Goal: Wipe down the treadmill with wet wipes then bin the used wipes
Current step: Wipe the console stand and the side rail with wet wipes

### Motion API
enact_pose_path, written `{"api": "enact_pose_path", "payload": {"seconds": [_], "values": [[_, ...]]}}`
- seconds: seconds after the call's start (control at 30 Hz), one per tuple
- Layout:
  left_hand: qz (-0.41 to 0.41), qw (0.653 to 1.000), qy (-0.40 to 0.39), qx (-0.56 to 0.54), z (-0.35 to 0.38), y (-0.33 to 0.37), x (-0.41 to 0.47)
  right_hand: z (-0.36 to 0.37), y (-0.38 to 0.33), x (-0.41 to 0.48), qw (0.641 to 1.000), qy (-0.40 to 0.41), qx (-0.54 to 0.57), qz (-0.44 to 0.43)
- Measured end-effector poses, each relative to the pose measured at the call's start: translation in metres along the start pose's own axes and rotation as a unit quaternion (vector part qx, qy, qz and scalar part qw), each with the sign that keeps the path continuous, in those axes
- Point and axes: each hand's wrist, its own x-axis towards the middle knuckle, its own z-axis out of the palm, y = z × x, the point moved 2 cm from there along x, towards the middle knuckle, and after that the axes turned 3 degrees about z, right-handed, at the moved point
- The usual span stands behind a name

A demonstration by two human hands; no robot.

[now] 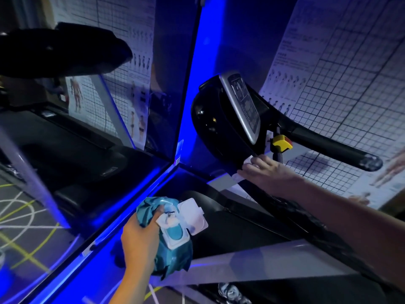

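The black treadmill console (221, 119) with its grey screen panel stands ahead on the right. My right hand (266, 172) presses a white wet wipe (237, 177) against the console's lower edge with fingers laid flat. Lower down, my left hand (140, 240) grips a teal pack of wet wipes (177, 249). The pack's white flip lid (192, 216) stands open. The dark treadmill deck (230, 233) lies beneath both hands.
A mirror wall (87, 128) on the left reflects the treadmill. A blue light strip (122, 207) runs along its base. A black handlebar (333, 145) and a yellow safety key (282, 143) jut out to the right. Exercise charts (350, 73) cover the wall behind.
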Motion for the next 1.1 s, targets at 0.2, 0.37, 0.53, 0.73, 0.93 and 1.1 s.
{"api": "enact_pose_path", "payload": {"seconds": [0.2, 0.37, 0.53, 0.73, 0.93, 1.1], "values": [[0.011, 1.0, 0.006, 0.017, -0.01, -0.005, -0.002, -0.021, 0.011, 0.053, 0.992, 0.016, 0.128, 0.005], [0.005, 0.999, 0.017, 0.046, -0.018, -0.012, 0.003, -0.044, 0.024, 0.134, 0.938, 0.099, 0.292, 0.156], [0.006, 0.999, 0.026, 0.041, -0.022, -0.01, 0.0, -0.007, 0.014, 0.173, 0.974, -0.032, 0.175, 0.137], [-0.008, 0.999, 0.03, 0.015, -0.023, -0.019, -0.001, 0.014, -0.008, 0.12, 0.986, -0.011, 0.161, 0.042], [0.012, 0.999, 0.029, -0.015, -0.013, -0.006, 0.002, 0.015, -0.023, 0.04, 0.986, -0.028, 0.162, 0.041], [0.013, 1.0, 0.013, -0.016, -0.002, -0.012, -0.001, 0.012, -0.029, 0.008, 0.972, -0.071, 0.203, 0.097]]}}
